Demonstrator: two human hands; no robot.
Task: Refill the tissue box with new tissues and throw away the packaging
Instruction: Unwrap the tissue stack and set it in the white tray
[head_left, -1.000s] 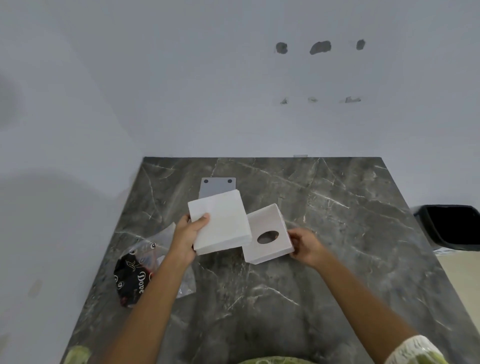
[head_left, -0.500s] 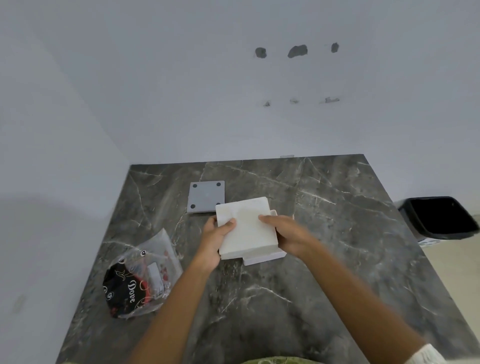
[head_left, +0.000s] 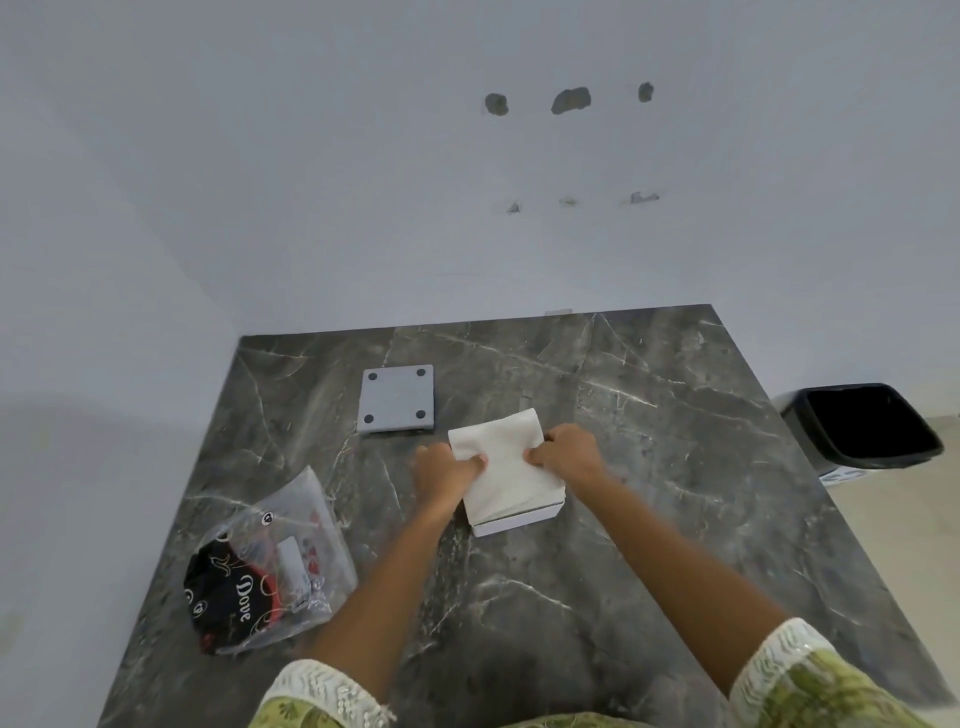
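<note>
Tissues (head_left: 506, 460), a fresh white stack, sit on top of the white tissue box (head_left: 519, 522) near the middle of a dark marble desk (head_left: 649, 467), only the box's front edge showing beneath them. Both hands grip the stack: the left hand (head_left: 447, 475) curls over its left edge, the right hand (head_left: 569, 457) pinches its right side, thumbs pressing into the top sheet. Whether the stack has started into the box or merely rests on its rim cannot be told from this angle. A grey lid with four dark dots (head_left: 396, 398) lies apart, toward the wall, and the emptied clear wrapper with dark print (head_left: 265, 566) lies at the desk's left, not yet binned. A black bin (head_left: 865, 423) stands off the desk's right edge. The risk from here appears to be crumpling: a stack pushed in crooked could catch the rim and bunch, or the light box could slide.
</note>
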